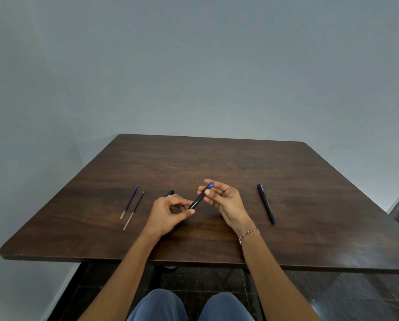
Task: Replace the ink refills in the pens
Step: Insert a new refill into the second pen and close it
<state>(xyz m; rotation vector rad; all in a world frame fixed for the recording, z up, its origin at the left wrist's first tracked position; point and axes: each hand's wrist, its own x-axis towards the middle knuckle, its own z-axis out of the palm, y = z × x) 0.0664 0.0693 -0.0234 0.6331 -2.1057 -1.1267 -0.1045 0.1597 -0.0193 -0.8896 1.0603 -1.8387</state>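
Observation:
Over the middle of the brown wooden table I hold a black pen with a blue tip section, slanted up to the right. My left hand pinches its lower black end between thumb and fingers. My right hand pinches the blue front part near the tip. Two loose refills lie side by side at the left: a blue refill and a black refill. A second black pen lies on the table to the right. A small dark piece shows just behind my left hand, partly hidden.
The table stands against a plain grey wall. Its near edge runs just in front of my knees, and dark floor shows below. Bare tabletop stretches behind the pens toward the wall.

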